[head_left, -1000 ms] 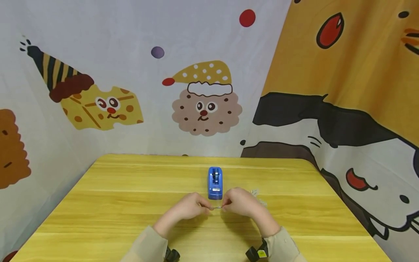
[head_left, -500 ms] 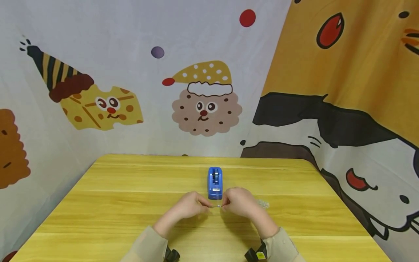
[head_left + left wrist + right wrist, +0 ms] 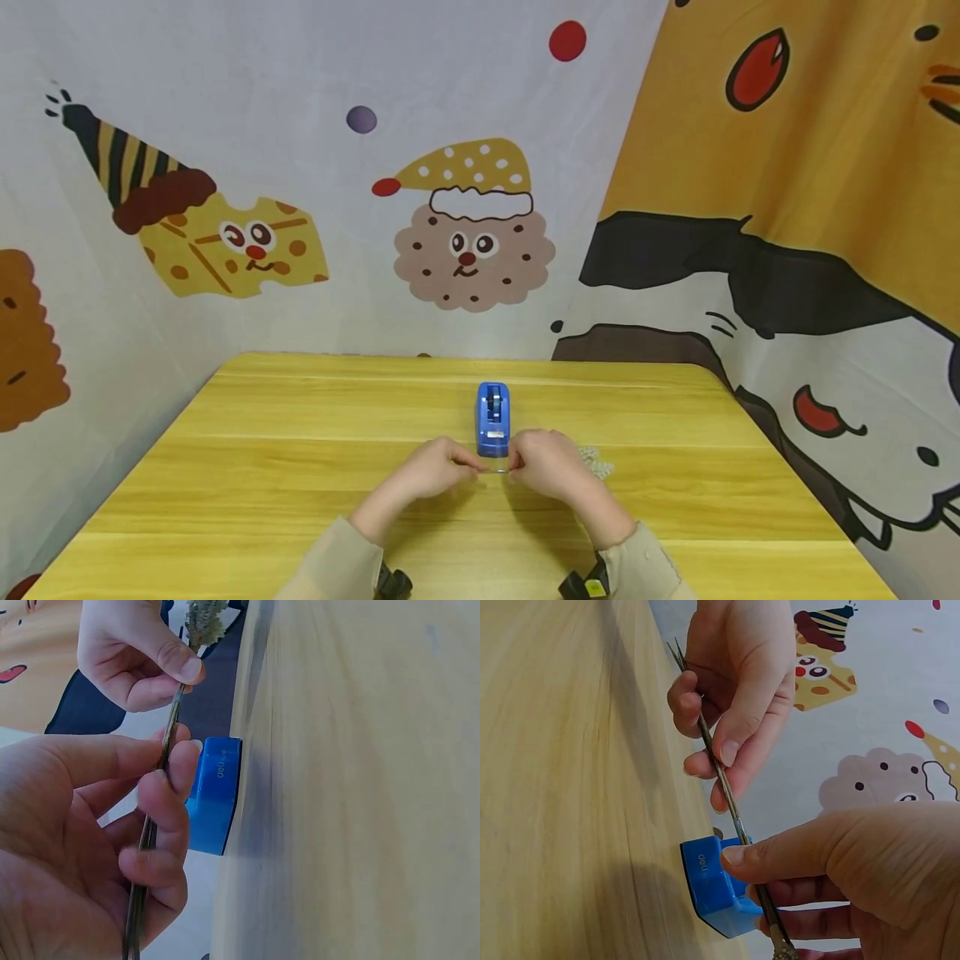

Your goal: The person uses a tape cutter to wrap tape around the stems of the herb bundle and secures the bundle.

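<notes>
Stem bundle (image 3: 492, 472): held up off the bench (image 3: 300, 454), between my two hands, nearer to me than the dispenser.
Long axis: roughly left-right across my front. Pale flower end (image 3: 597, 462) sticks out past my right hand; bare ends run off through the left.
Left hand (image 3: 441, 468): thumb and fingers pinching the stems on the bare side, lower fingers curled loosely along them.
Right hand (image 3: 547, 463): thumb and fingers clamped on the stems just short of the flower end.
Tape dispenser (image 3: 492, 422): blue, on the bench, just beyond the stems; its length points away from me, near square to the bundle.
Nearer hand: right, fingers just beside the dispenser's near right corner.
Shiny band (image 3: 739, 824): on the stems between the hands; could be tape, too small to be sure.
</notes>
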The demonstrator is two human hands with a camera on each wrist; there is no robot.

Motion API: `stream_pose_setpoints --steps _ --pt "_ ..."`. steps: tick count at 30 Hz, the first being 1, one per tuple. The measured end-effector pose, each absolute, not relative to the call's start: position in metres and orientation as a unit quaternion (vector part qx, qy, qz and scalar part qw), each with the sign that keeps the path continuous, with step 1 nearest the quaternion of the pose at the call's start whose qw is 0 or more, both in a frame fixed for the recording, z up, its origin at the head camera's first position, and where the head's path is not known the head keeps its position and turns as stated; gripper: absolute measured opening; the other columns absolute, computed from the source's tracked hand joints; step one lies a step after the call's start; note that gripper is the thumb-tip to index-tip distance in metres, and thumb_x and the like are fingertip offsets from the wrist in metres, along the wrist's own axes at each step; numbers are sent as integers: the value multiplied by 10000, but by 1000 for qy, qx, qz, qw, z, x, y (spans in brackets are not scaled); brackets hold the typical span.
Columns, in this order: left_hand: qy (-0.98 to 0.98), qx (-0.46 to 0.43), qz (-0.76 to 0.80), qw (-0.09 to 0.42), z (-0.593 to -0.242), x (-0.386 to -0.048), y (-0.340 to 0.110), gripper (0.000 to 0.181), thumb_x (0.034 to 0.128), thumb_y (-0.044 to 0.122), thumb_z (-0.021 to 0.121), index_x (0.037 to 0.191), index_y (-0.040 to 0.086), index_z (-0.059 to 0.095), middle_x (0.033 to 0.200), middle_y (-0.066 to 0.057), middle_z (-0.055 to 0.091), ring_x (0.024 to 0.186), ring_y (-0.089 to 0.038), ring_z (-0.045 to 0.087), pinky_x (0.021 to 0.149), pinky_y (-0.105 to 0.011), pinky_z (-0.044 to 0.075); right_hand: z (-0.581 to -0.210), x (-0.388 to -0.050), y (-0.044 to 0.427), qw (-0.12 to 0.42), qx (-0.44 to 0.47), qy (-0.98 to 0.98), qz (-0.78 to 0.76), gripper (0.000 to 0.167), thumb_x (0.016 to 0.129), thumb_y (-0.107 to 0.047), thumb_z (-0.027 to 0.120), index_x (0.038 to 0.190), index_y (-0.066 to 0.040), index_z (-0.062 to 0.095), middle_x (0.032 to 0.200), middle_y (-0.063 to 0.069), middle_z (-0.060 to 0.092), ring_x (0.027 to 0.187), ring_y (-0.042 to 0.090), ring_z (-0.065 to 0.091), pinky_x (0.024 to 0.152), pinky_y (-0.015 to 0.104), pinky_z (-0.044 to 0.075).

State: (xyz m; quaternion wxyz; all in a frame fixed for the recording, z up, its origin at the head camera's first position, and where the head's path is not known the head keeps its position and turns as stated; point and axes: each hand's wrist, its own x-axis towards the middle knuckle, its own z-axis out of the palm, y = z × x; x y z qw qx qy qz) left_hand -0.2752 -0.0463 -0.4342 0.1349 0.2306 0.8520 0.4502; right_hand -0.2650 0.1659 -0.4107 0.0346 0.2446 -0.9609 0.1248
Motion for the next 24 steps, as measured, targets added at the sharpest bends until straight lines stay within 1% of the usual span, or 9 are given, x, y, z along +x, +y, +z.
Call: stream_pose_setpoints --steps 5,7,9,11,14,16,18,21,24 --pt "853 229 451 129 -433 -274 -46 179 877 80 656 1009 110 773 878 11 710 461 -75 381 433 -214 300 -412 -266 165 35 249 -959 128 213 752 -161 812 685 -209 615 665 -146 537 585 37 462 591 272 437" --pt "854 228 451 126 -432 -274 -46 179 871 69 661 1002 112 776 858 2 709 467 -77 358 441 -215 295 -412 -266 166 30 249 -959 134 210 759 -162 809 691 -211 616 666 -145 533 586 42 461 578 258 428" --pt "854 229 451 121 -432 -274 -45 177 865 59 669 993 115 778 882 1 718 489 -85 351 457 -223 299 -412 -266 167 24 249 -958 141 190 762 -167 808 704 -210 633 666 -146 534 589 46 465 578 256 427" --pt "856 229 448 118 -431 -274 -45 176 863 54 674 985 121 782 890 -6 723 532 -91 403 496 -237 331 -410 -266 169 17 245 -958 147 147 771 -184 803 723 -205 666 671 -148 548 597 46 474 584 259 433" --pt "857 231 448 110 -431 -274 -44 171 853 43 685 970 120 785 955 -21 732 656 -120 489 583 -276 381 -408 -266 170 8 246 -957 152 74 800 -206 782 758 -188 723 693 -145 595 604 45 491 590 264 449" --pt "857 231 448 108 -430 -273 -44 169 847 36 692 965 112 786 976 -32 732 734 -136 525 632 -296 394 -405 -265 171 2 249 -957 147 59 825 -217 762 785 -175 752 729 -132 639 628 43 523 611 274 470" --pt "856 229 451 108 -430 -272 -43 172 840 29 696 960 112 786 975 -39 733 751 -153 540 638 -312 400 -404 -265 172 -4 254 -957 140 72 842 -221 748 800 -166 767 756 -120 666 640 43 541 628 286 484" --pt "857 229 449 106 -431 -272 -43 177 838 23 696 956 119 788 970 -34 734 769 -141 554 651 -314 411 -405 -265 173 -5 261 -957 130 80 845 -221 746 799 -163 775 768 -115 681 648 35 549 645 297 493" --pt "858 229 448 105 -432 -273 -44 186 842 22 690 955 133 789 965 -29 734 681 -124 525 596 -292 405 -408 -267 174 5 268 -955 127 82 835 -216 755 769 -169 770 742 -125 668 619 24 518 630 290 485"
